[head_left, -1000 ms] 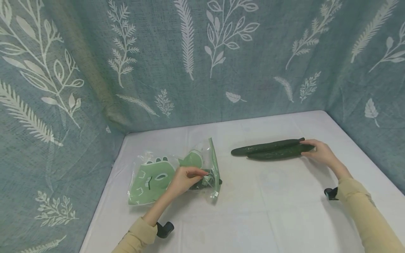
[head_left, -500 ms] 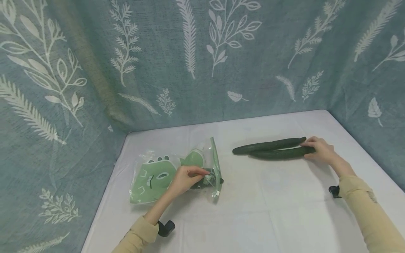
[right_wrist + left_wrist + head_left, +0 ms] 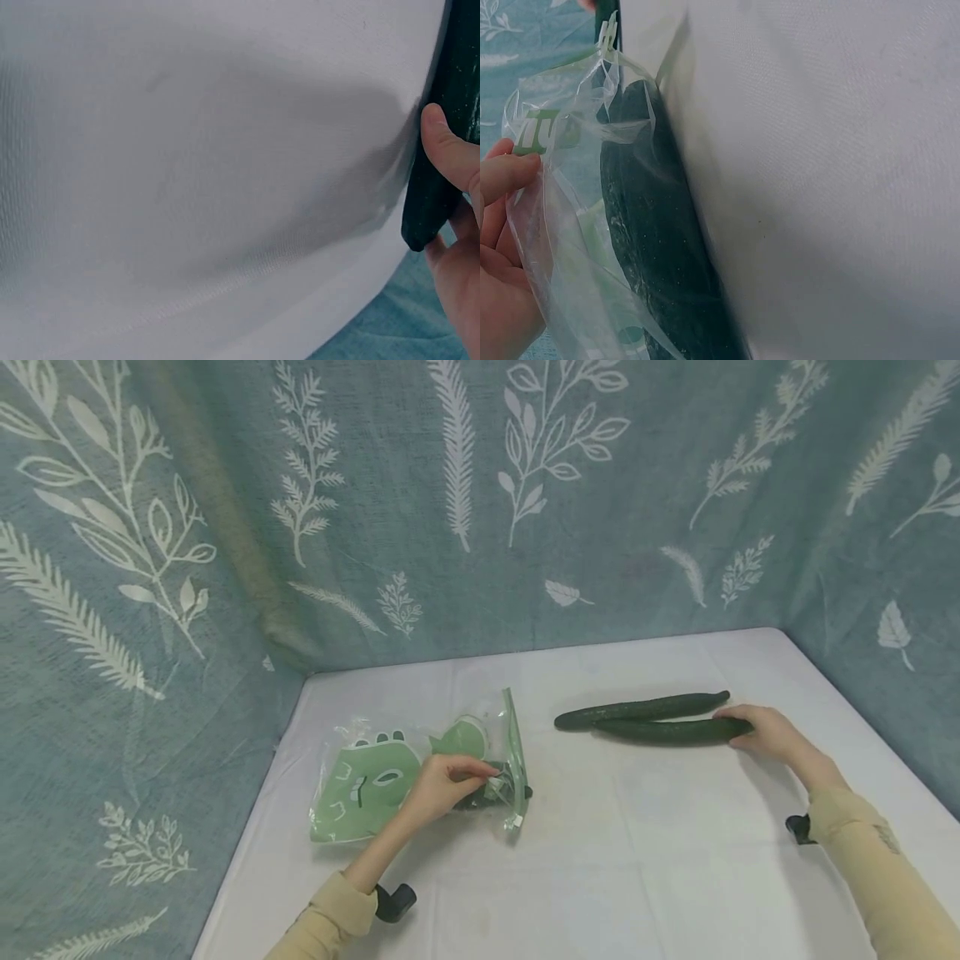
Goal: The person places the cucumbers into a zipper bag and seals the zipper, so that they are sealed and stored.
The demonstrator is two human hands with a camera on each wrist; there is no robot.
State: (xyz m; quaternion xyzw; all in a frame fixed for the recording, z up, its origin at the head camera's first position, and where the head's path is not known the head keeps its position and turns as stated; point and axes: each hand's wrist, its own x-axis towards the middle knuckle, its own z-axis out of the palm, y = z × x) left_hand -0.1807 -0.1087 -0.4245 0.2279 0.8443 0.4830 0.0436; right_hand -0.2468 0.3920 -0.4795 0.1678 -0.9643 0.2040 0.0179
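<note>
My left hand pinches the clear zip bag, printed with a green cartoon face, near its mouth. Inside the bag lies a dark green cucumber, seen through the plastic in the left wrist view. Its tip pokes out at the bag's mouth in the head view. On the right, my right hand grips the right end of the nearer cucumber, thumb on one side and fingers on the other. Just behind lies another cucumber; the two meet at the left and spread apart toward the right.
A white cloth covers the table. Blue-green curtains with white leaf prints hang behind it and along both sides. Black wrist cameras sit under both sleeves.
The nearer cucumber's right end has swung toward the front with my right hand, opening a gap between the two cucumbers. My left hand keeps its pinch on the bag.
</note>
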